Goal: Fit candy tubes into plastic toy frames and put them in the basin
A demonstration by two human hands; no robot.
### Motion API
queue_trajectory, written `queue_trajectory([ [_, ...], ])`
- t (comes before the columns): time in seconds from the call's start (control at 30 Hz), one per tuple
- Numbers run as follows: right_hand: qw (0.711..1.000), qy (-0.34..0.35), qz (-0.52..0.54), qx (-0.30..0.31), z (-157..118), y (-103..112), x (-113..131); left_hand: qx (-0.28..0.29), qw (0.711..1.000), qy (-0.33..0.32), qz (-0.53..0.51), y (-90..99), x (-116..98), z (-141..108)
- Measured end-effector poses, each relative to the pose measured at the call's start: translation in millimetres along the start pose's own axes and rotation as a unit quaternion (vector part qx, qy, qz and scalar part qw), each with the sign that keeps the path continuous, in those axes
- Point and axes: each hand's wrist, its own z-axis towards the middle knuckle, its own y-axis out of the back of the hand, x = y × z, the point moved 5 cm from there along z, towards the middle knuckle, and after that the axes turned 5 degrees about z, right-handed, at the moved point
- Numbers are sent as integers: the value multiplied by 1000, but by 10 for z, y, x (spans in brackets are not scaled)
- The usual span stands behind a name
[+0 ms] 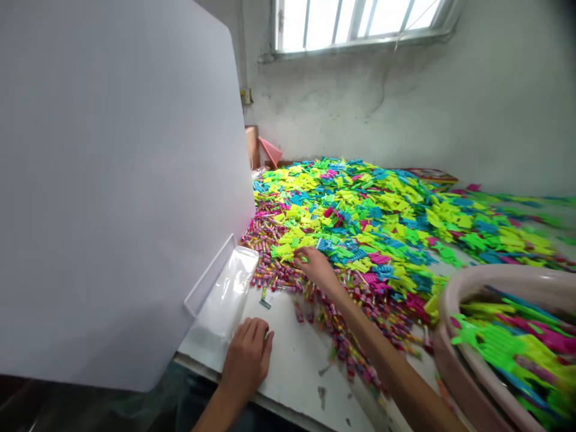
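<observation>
My right hand (316,268) reaches onto a large heap of neon plastic toy pieces (373,228) in yellow-green, blue and magenta. Its fingertips rest where those pieces meet a spread of small multicoloured sticks (279,264), with a green bit showing at the fingers. My left hand (246,354) lies lower on the white tabletop (297,354), fingers curled, next to a clear plastic bag (224,294). Something small and coloured may sit at its fingertips, too small to tell. A small printed label (265,302) lies near the top of the bag.
A large white panel (112,180) stands upright at the left, hiding the table's left side. A pink basin (468,354) full of toy pieces sits at the right. The heap runs back to a stained wall (405,114) beneath a barred window (355,24).
</observation>
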Motion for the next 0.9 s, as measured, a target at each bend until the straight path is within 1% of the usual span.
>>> queue_trajectory([
  [0.07, 999, -2, -35, 11, 95, -96, 56, -29, 1000, 2, -6, 19, 16, -24],
  [0.13, 998, -11, -63, 4, 175, -168, 100, -51, 999, 1, -9, 31, 28, -41],
  [0.27, 997, -31, -71, -7, 319, -262, 107, -61, 998, 5, -11, 20, 48, -40],
  [0.37, 999, -19, -26, -21, 378, -233, 124, -66, 997, 16, -29, 4, 71, -39],
  [0.43, 999, -8, 21, -33, 374, -156, 163, -69, 996, 32, -53, 10, 96, -41],
  [0.5, 996, -6, 77, -46, 317, -49, 209, -59, 992, 58, -92, 28, 123, -35],
  [0.57, 990, -10, 132, -51, 191, 54, 249, -33, 985, 83, -145, 47, 143, -18],
  [0.63, 983, -19, 175, -41, -10, 119, 278, 0, 972, 106, -208, 54, 161, 6],
  [0.7, 971, -58, 231, -15, -271, 118, 275, 30, 949, 145, -277, 29, 199, 25],
  [0.73, 957, -97, 275, 6, -417, 88, 259, 44, 934, 176, -309, 3, 229, 29],
  [0.8, 915, -177, 359, 44, -713, 2, 245, 67, 905, 235, -349, -47, 289, 33],
  [0.83, 893, -209, 394, 60, -849, -41, 254, 72, 896, 257, -354, -54, 312, 39],
  [0.9, 861, -245, 437, 88, -1072, -105, 305, 74, 895, 274, -345, -17, 337, 65],
])
